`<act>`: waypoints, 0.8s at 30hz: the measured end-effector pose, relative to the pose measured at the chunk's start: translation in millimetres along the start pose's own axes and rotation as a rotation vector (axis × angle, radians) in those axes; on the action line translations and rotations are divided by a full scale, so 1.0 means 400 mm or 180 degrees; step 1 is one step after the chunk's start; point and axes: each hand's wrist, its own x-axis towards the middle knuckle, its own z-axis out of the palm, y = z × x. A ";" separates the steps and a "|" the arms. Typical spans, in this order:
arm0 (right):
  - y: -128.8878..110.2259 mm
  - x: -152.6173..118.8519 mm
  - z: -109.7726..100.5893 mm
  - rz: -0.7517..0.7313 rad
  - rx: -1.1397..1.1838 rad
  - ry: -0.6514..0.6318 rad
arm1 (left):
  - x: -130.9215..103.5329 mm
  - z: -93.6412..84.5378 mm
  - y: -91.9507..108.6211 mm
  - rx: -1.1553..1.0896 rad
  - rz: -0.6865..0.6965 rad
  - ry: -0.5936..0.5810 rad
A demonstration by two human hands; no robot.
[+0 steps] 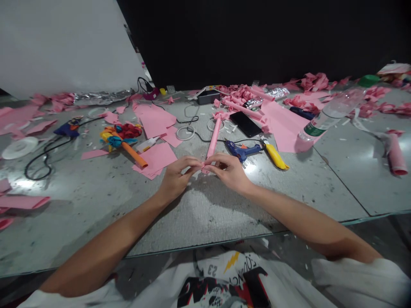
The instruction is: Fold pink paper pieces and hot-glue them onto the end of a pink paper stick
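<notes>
My left hand [178, 176] and my right hand [230, 172] meet above the near middle of the table. Fingertips of both pinch a small piece of pink paper [203, 166] between them. A rolled pink paper tube [214, 136] lies just behind, pointing away from me. Whether the pinched piece is joined to the tube's near end, I cannot tell. Right of the tube are a blue glue gun [242, 150] and a yellow-handled cutter [275, 155]. Left of my hands lie pink paper sheets [157, 160] and an orange paper tube [134, 154] topped with coloured crumpled paper.
A black phone [245, 124] lies behind the glue gun. To the right leans a clear plastic bottle [330, 114] with a green cap. Crumpled pink paper [239, 95] is heaped along the back. Cables, a roll of white tape [19, 147] and a pink roll [397, 154] lie at the sides.
</notes>
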 end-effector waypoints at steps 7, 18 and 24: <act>-0.018 -0.004 0.004 0.0257 0.0234 0.0182 | 0.001 0.001 0.014 0.0042 0.0210 0.0065; 0.011 0.010 0.002 0.0768 0.1098 0.0097 | -0.007 0.007 0.022 0.0173 0.0192 0.0175; -0.013 0.008 0.001 0.0332 0.0880 0.0109 | -0.006 0.004 0.028 0.0207 -0.0065 0.0324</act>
